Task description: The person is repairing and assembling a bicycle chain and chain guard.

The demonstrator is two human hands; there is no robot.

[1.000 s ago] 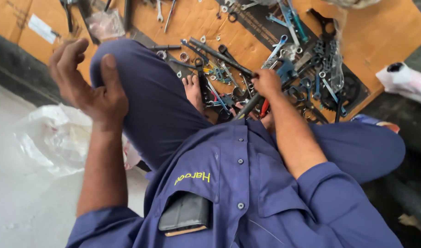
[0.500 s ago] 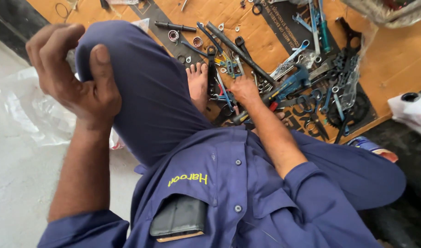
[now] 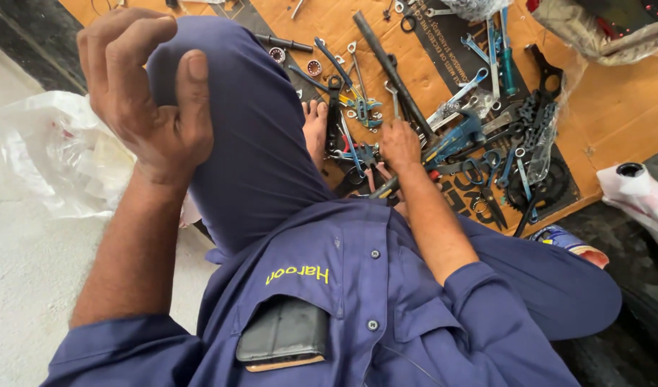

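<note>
Two bare hands show: nearest, the left hand [image 3: 146,107], grip loosely curled on nothing, rests against the raised knee [image 3: 235,122] (blue trousers). Farther right, the right hand [image 3: 400,147] reaches into scattered tools [image 3: 451,136] on the cardboard sheet [image 3: 616,107]; whether its grip is clamped on anything, I cannot tell.
</note>
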